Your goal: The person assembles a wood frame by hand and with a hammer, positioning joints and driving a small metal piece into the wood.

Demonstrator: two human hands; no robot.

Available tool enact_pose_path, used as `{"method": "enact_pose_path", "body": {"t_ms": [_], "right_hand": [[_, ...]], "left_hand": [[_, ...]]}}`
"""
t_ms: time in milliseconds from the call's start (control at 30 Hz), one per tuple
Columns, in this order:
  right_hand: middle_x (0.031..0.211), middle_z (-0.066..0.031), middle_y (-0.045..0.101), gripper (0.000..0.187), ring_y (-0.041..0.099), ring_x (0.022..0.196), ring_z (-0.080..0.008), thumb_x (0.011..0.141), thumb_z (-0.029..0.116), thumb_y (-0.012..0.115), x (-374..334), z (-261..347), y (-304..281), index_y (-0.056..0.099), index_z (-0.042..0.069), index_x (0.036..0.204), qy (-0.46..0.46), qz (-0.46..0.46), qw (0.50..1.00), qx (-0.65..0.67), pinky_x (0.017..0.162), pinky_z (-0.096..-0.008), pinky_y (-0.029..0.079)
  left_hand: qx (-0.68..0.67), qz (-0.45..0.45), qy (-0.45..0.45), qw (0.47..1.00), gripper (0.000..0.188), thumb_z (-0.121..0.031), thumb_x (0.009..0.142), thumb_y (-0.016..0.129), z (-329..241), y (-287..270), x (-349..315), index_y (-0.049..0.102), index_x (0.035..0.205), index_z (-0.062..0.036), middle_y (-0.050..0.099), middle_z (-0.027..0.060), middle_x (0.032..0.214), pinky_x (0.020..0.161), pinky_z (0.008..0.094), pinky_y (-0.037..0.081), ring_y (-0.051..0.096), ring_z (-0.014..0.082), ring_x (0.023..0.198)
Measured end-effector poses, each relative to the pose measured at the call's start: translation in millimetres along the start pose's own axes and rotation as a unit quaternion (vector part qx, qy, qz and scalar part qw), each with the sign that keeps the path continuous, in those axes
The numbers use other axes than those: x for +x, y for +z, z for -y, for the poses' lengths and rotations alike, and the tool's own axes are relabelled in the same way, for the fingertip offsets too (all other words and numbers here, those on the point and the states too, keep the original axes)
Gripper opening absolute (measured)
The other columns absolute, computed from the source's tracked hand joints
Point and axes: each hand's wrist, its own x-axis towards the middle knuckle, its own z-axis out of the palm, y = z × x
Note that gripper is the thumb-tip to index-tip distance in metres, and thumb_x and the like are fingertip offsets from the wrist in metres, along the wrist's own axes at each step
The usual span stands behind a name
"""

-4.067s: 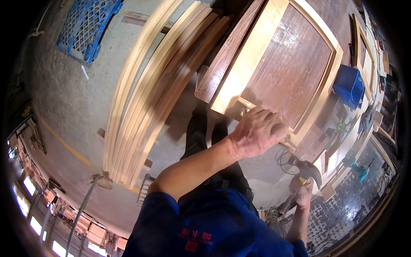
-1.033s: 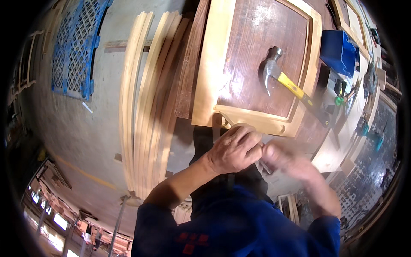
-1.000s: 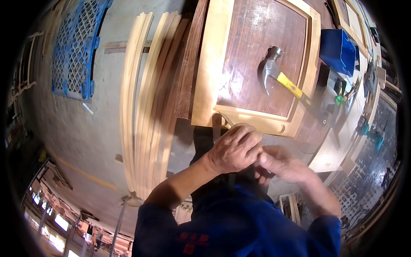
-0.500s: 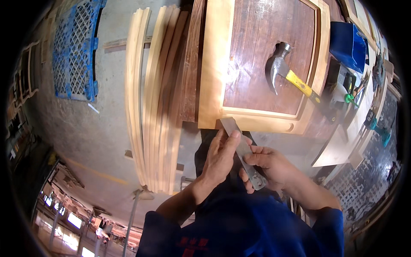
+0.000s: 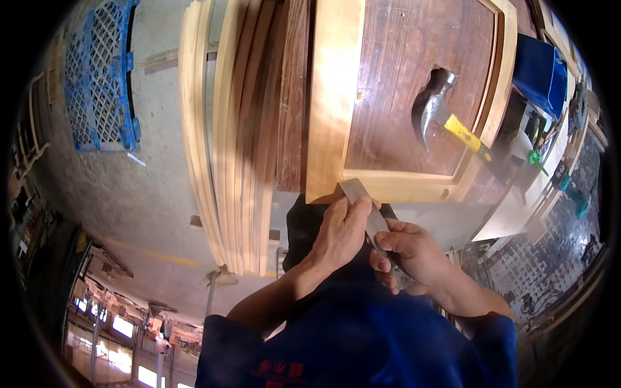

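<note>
A flat grey metal bar [image 5: 363, 205] slants between my two hands, its far end by the near edge of a wood-framed panel [image 5: 326, 149]. My left hand [image 5: 341, 234] is closed on its upper part, thumb lying along the top. Lower down, my right hand [image 5: 417, 253] grips the same bar between thumb and fingers. The bar's near end is hidden behind the right-hand fingers. On the panel's dark brown face rests a claw hammer [image 5: 456, 126] with a yellow and black handle, apart from both hands.
Long wooden strips [image 5: 226, 129] lie left of the panel. A blue plastic pallet [image 5: 100, 77] is on the floor farther left. To the right are a blue bin [image 5: 540, 71], a pale board [image 5: 511, 210] and a teal power tool [image 5: 574, 197].
The view has shifted slightly, so panel and hammer sit a little further right. Both hands keep hold of the bar; its near end, visible before, is now covered by my right hand.
</note>
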Motion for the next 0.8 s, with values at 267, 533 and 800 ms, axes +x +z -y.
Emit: {"method": "enact_pose_path", "body": {"t_ms": [267,533,800], "right_hand": [[0.068,-0.0106,0.052,0.012,0.054,0.049,-0.0259,0.099,0.015,0.049,1,16,9,0.048,0.008,0.109,0.047,-0.007,0.999,-0.006,0.042,-0.0368,0.044],[0.068,-0.0077,0.05,0.013,0.053,0.049,-0.0222,0.099,0.014,0.05,-4,25,20,0.048,0.007,0.109,0.056,-0.018,0.998,0.011,0.042,-0.0362,0.043],[0.068,-0.0057,0.049,0.008,0.052,0.049,-0.0192,0.098,0.013,0.051,-2,28,33,0.048,0.005,0.098,0.06,-0.033,0.998,0.004,0.043,-0.0348,0.044]], "left_hand": [[-0.07,-0.015,-0.075,0.995,0.045,-0.032,0.099,0.041,-4,3,2,0.067,0.105,0.0044,0.068,0.0115,0.098,0.085,0.0342,0.05,0.062,0.0183,0.089],[-0.098,-0.043,-0.09,0.99,0.043,-0.03,0.094,0.044,-11,6,4,0.07,0.102,0.0043,0.069,0.0133,0.098,0.084,0.0327,0.05,0.063,0.019,0.09],[-0.171,-0.061,-0.12,0.976,0.042,-0.026,0.091,0.048,-21,6,3,0.07,0.106,0.0062,0.07,0.0158,0.102,0.088,0.0326,0.05,0.064,0.0211,0.097]]}}
